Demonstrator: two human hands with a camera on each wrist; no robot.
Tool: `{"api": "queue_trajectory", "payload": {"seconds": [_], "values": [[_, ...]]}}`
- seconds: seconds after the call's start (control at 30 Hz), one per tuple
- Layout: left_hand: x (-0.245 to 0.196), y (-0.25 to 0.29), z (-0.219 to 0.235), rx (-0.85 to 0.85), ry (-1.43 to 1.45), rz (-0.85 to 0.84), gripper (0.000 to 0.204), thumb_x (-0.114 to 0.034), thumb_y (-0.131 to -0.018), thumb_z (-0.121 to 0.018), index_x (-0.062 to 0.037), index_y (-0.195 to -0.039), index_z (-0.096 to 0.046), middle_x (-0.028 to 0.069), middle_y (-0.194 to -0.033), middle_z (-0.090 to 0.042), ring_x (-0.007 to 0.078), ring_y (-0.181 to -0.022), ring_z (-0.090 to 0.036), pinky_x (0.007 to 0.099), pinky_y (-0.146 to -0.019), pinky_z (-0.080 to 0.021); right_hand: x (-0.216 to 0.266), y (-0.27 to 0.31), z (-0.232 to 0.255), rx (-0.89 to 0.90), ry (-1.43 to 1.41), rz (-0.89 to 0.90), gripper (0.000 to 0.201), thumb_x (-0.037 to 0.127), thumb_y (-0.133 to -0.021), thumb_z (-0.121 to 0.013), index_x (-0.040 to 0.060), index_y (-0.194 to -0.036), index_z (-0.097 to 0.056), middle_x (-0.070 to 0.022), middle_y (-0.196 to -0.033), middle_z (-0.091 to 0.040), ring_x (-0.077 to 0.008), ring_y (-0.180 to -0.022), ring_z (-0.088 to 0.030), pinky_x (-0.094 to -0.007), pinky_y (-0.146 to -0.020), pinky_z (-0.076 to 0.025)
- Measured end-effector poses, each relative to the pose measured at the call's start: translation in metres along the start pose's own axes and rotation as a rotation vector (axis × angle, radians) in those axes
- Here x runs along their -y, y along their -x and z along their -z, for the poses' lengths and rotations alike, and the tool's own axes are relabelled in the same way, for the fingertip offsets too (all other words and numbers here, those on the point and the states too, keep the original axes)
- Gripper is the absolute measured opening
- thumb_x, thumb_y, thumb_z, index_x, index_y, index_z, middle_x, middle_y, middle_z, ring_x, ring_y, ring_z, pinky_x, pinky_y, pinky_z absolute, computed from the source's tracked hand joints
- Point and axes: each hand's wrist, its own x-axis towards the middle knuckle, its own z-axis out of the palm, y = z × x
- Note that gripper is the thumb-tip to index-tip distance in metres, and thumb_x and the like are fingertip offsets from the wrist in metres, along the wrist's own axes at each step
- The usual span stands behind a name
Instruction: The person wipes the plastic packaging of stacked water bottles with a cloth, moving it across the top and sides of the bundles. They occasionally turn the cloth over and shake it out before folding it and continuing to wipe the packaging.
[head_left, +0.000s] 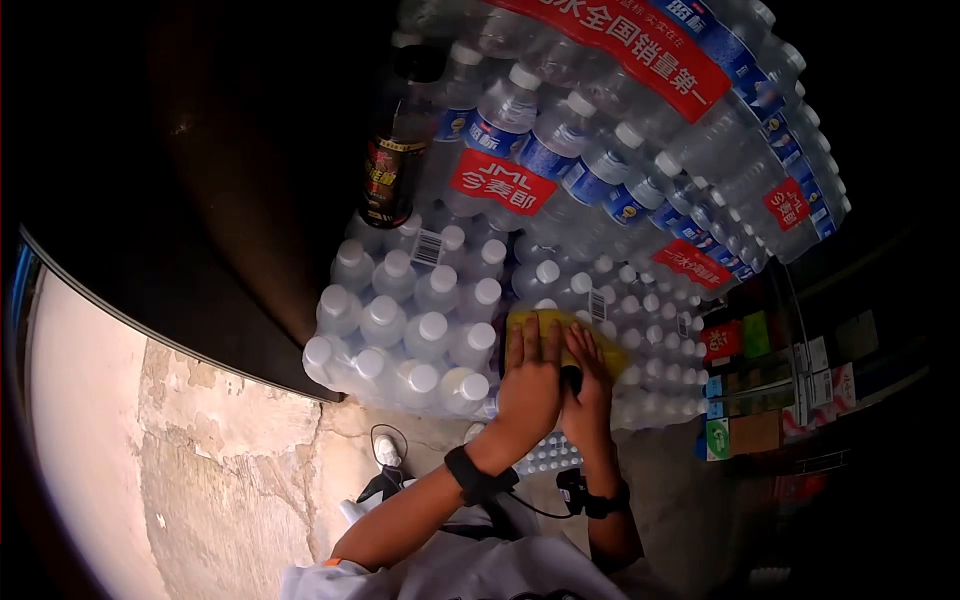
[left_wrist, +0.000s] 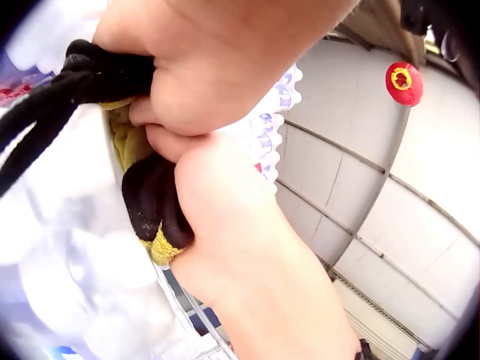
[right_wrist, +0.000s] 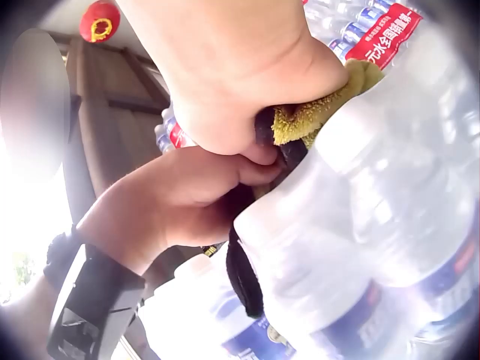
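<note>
A yellow cloth with black parts point(head_left: 548, 322) lies over the bottle pack in the head view. My left hand point(head_left: 530, 395) and right hand point(head_left: 588, 400) grip it side by side, fingers stretched over its top. The left wrist view shows black edging point(left_wrist: 146, 199) under both hands, the left point(left_wrist: 202, 75) above the right point(left_wrist: 232, 202). In the right wrist view, yellow fabric point(right_wrist: 322, 109) comes out below my right hand point(right_wrist: 240, 75), whose thumb is close to that of my left hand point(right_wrist: 176, 199). The fingertips are partly hidden there.
Shrink-wrapped bottle packs point(head_left: 420, 330) surround the cloth, with more stacked behind point(head_left: 600, 150). A dark bottle with a black cap point(head_left: 393, 160) stands at the back left. Shelves with boxes point(head_left: 755, 432) are on the right. Worn concrete floor point(head_left: 230, 450) shows at the lower left.
</note>
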Motion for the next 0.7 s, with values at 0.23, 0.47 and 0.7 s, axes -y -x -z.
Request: {"api": "queue_trajectory", "payload": {"seconds": [0.23,0.47,0.7], "values": [[-0.024,0.024,0.041,0.140,-0.058,-0.014,0.080,0.005,-0.072,-0.061,0.0019,-0.149,-0.039,0.0340,-0.153,-0.032,0.0562,-0.138,-0.034,0.0542,-0.111,-0.038,0.010,0.029,0.022,0.073,-0.096,-0.011,0.072,-0.004,-0.076,-0.062,0.0028,-0.146,-0.047,-0.0160,-0.153,-0.046,-0.0367,-0.147,-0.034,-0.0498,-0.122,-0.022],[-0.015,-0.014,0.027,0.111,-0.072,0.011,0.095,-0.012,-0.065,-0.072,0.0086,-0.148,-0.033,0.0350,-0.153,-0.030,0.0527,-0.129,-0.040,0.0541,-0.109,-0.034,-0.003,0.028,0.031,-0.013,-0.097,-0.094,0.072,-0.011,-0.076,-0.060,0.0027,-0.145,-0.047,-0.0163,-0.151,-0.049,-0.0355,-0.144,-0.040,-0.0531,-0.123,-0.015],[-0.004,-0.014,0.018,0.058,-0.010,0.036,0.097,-0.016,-0.058,-0.071,0.0088,-0.145,-0.038,0.0307,-0.152,-0.035,0.0473,-0.116,-0.046,0.0507,-0.102,-0.037,-0.014,0.029,0.017,-0.096,-0.097,-0.036,0.060,0.000,-0.081,-0.056,-0.0024,-0.140,-0.052,-0.0202,-0.145,-0.055,-0.0390,-0.141,-0.045,-0.0552,-0.121,-0.021]]}}
